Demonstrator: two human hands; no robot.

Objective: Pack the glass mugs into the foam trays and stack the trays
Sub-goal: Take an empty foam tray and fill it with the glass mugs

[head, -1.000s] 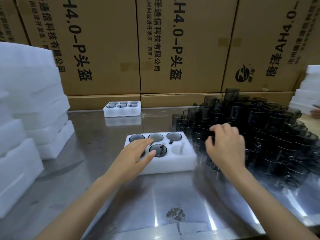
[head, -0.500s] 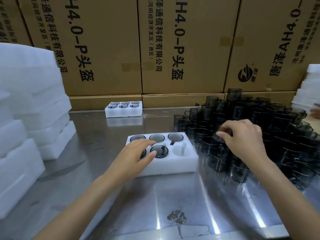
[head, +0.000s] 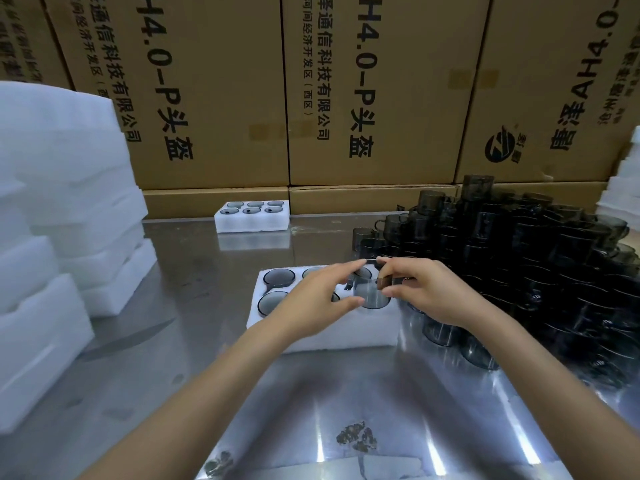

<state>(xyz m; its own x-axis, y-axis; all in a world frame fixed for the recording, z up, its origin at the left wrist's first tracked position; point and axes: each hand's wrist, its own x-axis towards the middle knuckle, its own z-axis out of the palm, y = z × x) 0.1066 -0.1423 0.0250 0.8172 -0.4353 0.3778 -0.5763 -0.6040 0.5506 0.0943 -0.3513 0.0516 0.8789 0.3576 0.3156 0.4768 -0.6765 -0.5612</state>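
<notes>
A smoky glass mug (head: 370,292) hangs just above the right end of the white foam tray (head: 360,332) in the middle of the steel table. My left hand (head: 320,299) and my right hand (head: 420,294) both hold it, fingers curled round its sides from either side. Dark mugs sit in the tray's left pockets (head: 278,277); my hands hide the other pockets. A big pile of smoky glass mugs (head: 526,265) covers the table's right side.
A filled foam tray (head: 252,217) stands at the back by the cardboard boxes (head: 363,98). Stacks of white foam trays (head: 59,209) rise on the left. More white foam (head: 623,195) shows at the right edge. The steel table (head: 311,393) reflects light near me.
My right hand took a mug from the pile and carried it left over the tray. My left hand lifted off the tray and took hold of the mug too.
</notes>
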